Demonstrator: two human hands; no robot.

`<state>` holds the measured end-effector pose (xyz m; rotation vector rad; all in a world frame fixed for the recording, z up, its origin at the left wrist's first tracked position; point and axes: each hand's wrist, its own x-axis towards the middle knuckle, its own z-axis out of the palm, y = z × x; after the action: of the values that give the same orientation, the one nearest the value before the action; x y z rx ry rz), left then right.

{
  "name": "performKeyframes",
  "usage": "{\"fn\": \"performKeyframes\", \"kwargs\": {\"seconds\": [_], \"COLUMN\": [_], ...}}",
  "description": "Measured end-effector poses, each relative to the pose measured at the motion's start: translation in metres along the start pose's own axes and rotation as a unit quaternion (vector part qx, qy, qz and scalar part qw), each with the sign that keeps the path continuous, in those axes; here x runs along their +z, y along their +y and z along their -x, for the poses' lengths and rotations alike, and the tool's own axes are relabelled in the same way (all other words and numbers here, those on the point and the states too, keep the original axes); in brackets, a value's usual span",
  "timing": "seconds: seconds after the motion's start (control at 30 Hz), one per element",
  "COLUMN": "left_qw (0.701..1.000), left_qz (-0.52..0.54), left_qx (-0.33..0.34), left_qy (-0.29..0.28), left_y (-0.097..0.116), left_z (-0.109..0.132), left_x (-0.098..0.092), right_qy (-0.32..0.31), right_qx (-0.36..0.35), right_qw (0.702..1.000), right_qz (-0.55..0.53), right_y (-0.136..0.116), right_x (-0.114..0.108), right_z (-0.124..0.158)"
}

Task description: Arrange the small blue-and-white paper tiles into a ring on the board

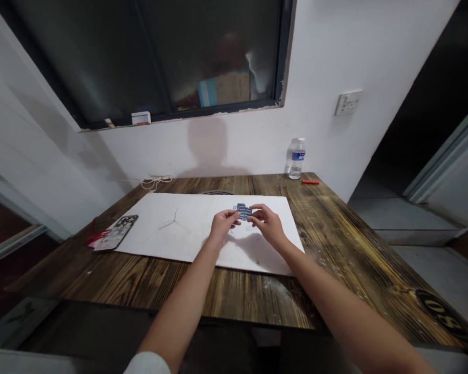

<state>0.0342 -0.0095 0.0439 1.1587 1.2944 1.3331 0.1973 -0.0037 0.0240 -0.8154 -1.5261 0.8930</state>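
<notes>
A small blue and white printed piece (pixel 242 211), perhaps folded paper or card, is held up just above a large white sheet (pixel 167 231). My left hand (pixel 222 227) pinches its left side between the fingers and thumb. My right hand (pixel 267 225) grips its right side, so the fingers partly hide the piece. Both hands hover over the far half of the sheet, and their shadow falls on it. Thin dark branching lines (pixel 173 221) mark the sheet's left half.
The sheet lies on a dark-grained wooden table (pixel 335 249). A smartphone (pixel 117 232) sits at its left edge, over a red tassel (pixel 95 237). A water bottle (pixel 297 159), a red lighter (pixel 310 182) and a white cord (pixel 156 182) lie along the far edge, below a white wall.
</notes>
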Motion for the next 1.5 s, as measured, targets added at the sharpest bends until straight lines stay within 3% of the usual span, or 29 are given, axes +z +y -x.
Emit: {"fn": "performKeyframes", "kwargs": {"seconds": [0.33,0.63,0.87,1.0,1.13,1.23,1.33,1.43,1.5], "left_qw": [0.998,0.992,0.991,0.994,0.998,0.999,0.998,0.998,0.998], "left_qz": [-0.033,-0.046,-0.048,-0.032,-0.009,0.005,0.025,0.037,0.040], "left_qx": [0.011,0.043,0.052,0.059,0.054,0.049,0.043,0.036,0.034], "left_qy": [-0.056,-0.107,-0.113,-0.088,-0.036,-0.001,0.025,0.040,0.044], "left_y": [0.003,0.001,0.003,0.002,0.001,0.000,0.000,0.001,0.001], "left_z": [0.004,0.003,0.005,0.003,0.001,-0.001,-0.002,-0.003,-0.003], "left_x": [0.003,0.001,0.004,0.005,0.004,0.002,0.000,-0.001,-0.001], "right_qy": [0.023,0.019,0.019,0.010,0.038,0.004,-0.096,-0.201,-0.229], "right_qx": [-0.004,0.043,0.052,0.040,0.021,-0.004,-0.036,-0.062,-0.069], "right_qw": [0.998,0.997,0.996,0.996,0.998,0.968,0.903,0.844,0.821], "right_qz": [0.050,-0.056,-0.074,-0.075,0.043,0.252,0.417,0.494,0.518], "right_y": [0.005,0.014,0.016,0.015,0.014,0.012,0.011,0.011,0.011], "right_x": [-0.003,-0.001,0.001,0.000,-0.008,-0.014,-0.017,-0.015,-0.014], "right_z": [-0.001,-0.005,-0.005,-0.007,-0.007,-0.005,-0.002,-0.002,-0.003]}}
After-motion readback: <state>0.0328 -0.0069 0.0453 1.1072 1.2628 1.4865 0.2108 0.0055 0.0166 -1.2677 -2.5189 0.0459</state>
